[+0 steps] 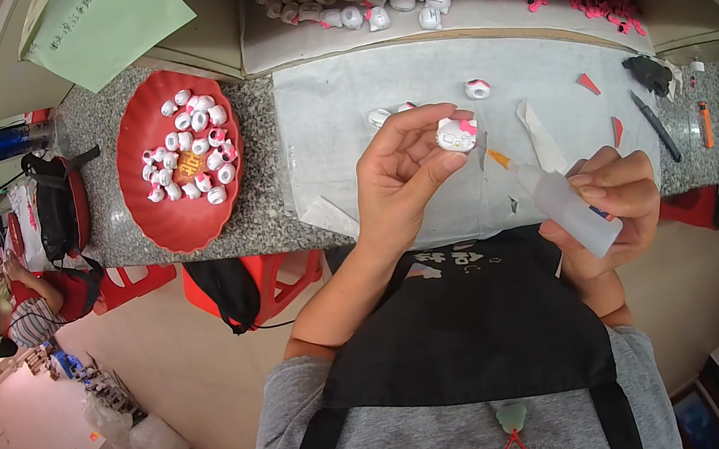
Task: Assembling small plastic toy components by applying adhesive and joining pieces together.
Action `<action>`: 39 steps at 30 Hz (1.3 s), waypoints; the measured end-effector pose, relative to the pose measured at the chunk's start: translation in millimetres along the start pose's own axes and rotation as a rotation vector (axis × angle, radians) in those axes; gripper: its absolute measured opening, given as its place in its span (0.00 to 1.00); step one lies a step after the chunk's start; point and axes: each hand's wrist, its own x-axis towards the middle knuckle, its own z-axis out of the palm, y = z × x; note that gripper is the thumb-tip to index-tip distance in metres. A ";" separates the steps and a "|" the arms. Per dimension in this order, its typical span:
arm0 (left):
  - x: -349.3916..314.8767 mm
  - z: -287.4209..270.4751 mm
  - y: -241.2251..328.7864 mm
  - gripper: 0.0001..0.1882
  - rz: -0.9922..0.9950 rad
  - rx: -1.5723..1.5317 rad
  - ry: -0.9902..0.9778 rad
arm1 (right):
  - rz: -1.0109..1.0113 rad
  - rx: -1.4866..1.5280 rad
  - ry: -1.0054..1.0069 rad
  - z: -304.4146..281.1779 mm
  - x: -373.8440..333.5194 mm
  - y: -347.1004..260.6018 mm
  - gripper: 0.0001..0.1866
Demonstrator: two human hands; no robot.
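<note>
- Figurine head [457, 135], rounded, white, pink-bowed, sits pinched in the left hand [393, 171] above a white sheet [327, 87].
- Right hand [629, 198] grips a translucent plastic bottle [572, 213], orange tip [500, 160] near the head.

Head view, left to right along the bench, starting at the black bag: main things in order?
Black bag → red tray → held cat head → bottle → knife → orange stick.

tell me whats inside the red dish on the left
The red dish holds many small white heads, some partly pink, around a gold design. The dish's floor directly under the heads is covered.
</note>
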 end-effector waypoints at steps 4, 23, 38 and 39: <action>-0.2 0.7 1.0 0.18 -0.011 0.013 -0.010 | -0.028 0.044 0.013 -0.9 0.0 1.3 0.23; -3.8 -1.8 -4.8 0.18 0.072 0.225 -0.068 | -0.033 0.005 0.006 2.5 -3.2 1.3 0.22; 0.2 -3.5 -5.0 0.17 0.142 0.341 -0.082 | 0.033 -0.007 -0.047 -0.2 0.5 1.2 0.20; 0.8 -3.9 -4.7 0.17 0.150 0.332 -0.083 | 0.032 -0.015 -0.045 -0.8 0.7 3.9 0.20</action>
